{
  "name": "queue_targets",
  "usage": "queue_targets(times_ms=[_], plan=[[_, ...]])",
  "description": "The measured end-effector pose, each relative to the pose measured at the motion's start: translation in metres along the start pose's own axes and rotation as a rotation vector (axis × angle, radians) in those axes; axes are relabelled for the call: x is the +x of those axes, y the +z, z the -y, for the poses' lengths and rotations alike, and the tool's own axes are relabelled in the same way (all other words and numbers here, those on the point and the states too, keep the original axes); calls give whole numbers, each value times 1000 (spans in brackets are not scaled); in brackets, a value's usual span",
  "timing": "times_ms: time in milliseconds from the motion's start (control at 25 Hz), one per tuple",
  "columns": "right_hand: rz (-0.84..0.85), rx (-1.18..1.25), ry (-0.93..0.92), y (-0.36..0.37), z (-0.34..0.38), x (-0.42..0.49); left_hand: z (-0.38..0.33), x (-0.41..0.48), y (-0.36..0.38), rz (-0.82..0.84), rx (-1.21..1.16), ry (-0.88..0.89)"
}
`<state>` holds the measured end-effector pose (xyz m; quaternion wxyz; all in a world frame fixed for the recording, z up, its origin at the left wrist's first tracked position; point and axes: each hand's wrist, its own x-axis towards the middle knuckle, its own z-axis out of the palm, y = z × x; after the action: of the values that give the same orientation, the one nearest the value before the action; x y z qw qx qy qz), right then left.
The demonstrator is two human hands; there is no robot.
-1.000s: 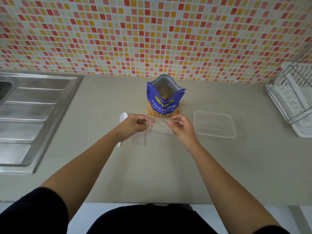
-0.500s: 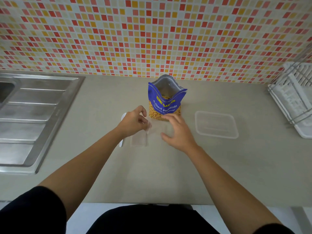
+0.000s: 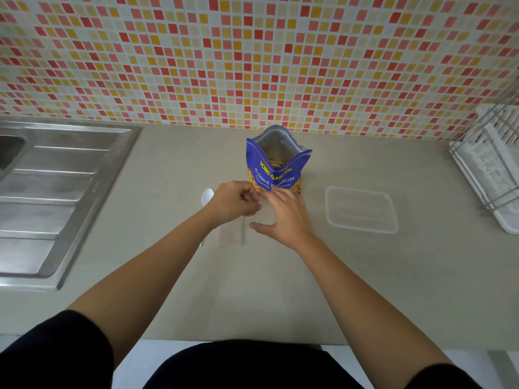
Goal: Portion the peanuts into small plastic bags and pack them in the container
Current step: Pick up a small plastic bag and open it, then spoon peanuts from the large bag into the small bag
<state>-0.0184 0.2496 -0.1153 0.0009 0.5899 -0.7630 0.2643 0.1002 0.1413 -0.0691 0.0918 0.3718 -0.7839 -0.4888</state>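
Note:
A blue bag of salted peanuts (image 3: 276, 169) stands open on the beige counter, with nuts showing inside. Right in front of it my left hand (image 3: 233, 204) pinches the edge of a small clear plastic bag (image 3: 265, 213). My right hand (image 3: 283, 216) lies over that bag with its fingers spread, fingertips meeting the left hand's. More clear bags (image 3: 231, 233) lie flat just below my left hand. A clear plastic container (image 3: 362, 210) sits empty to the right of my hands. A white spoon (image 3: 207, 196) peeks out behind my left wrist.
A steel sink and drainboard (image 3: 56, 192) fill the left side. A white dish rack (image 3: 491, 167) stands at the right edge. The tiled wall rises close behind the peanut bag. The counter's front edge (image 3: 393, 342) runs near my body.
A second ago both hands held the small bag pinched up between them. My right hand let go and now rests spread on it, while my left hand keeps its pinch.

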Motion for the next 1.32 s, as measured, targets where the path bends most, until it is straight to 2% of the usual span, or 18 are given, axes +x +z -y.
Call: queue_targets(times_ms=[160,360,600,680,760,800,880,960,1040,1200,1320], plan=[[-61,59,26,-2,-4,-1,-3,2,2,-49,-36,-69],[-3,224,130,-6,-2,1,-1,4,0,-33,-66,-67],[30,386,166,-1,1,-2,12,0,-6,-13,-134,-65],[33,499,217,0,4,-3,15,-1,-10,35,-232,-64],[34,632,279,-3,5,-4,21,-1,-15,-28,-388,-82],[26,690,301,-5,4,-4,30,0,-18,-144,-359,-114],[-13,772,330,-8,3,-6,61,3,-23,-351,62,-246],[-61,823,351,-9,1,-8,93,-1,-21,-330,430,-406],[-98,858,372,-10,-1,-8,114,-2,-15,-257,502,-473],[-156,909,397,-14,-5,-7,111,0,-17,-231,311,-516],[-210,942,405,-25,-9,-2,74,12,-37,-469,-122,-372]])
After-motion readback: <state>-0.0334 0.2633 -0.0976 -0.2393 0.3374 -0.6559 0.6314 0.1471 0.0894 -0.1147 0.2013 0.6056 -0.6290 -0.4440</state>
